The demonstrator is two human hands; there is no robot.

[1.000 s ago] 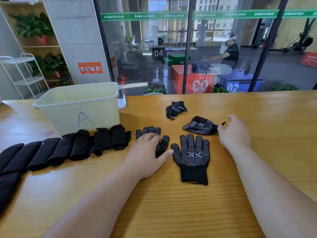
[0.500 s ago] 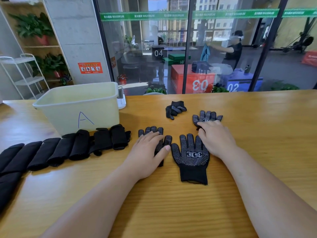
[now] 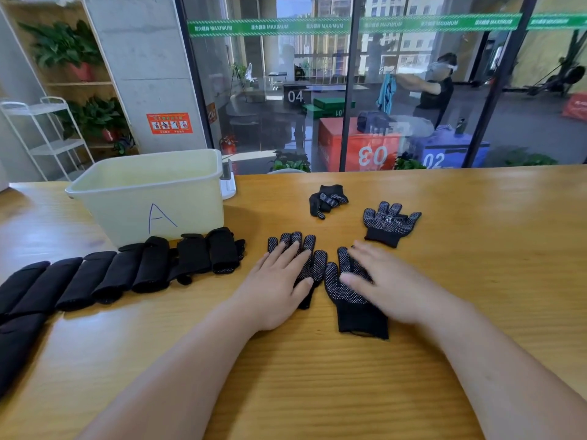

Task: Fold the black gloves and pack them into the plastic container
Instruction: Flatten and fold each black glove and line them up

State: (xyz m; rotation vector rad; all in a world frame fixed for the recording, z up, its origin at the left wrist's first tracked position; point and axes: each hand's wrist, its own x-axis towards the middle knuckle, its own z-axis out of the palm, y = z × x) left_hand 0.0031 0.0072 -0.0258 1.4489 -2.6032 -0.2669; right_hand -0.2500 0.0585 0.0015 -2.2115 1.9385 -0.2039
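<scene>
Two black gloves are laid flat, side by side, at the centre of the frame on the wooden table point(image 3: 317, 385), dotted palms up and fingers pointing toward the top of the frame. The left hand point(image 3: 279, 287) is pressed flat on the left glove point(image 3: 314, 265), fingers straight; only the glove's fingertips and thumb side are exposed. The right hand point(image 3: 387, 287) is laid flat on the right glove point(image 3: 341, 293), fingers extended and slightly blurred; the thumb side and cuff of that glove are exposed toward the bottom of the frame. Neither hand is curled around anything. The two gloves are just beside each other, touching or nearly so.

A third glove point(image 3: 389, 223) is spread flat above and to the right of the right hand, apart from it. A fourth glove point(image 3: 327, 201) is crumpled above the centre, apart from both hands.

The plastic container point(image 3: 152, 198), marked "A", is placed at the upper left. A row of folded gloves point(image 3: 127, 271) is lined up in front of it, running to the left edge of the frame, beside the left hand but not touched by it.
</scene>
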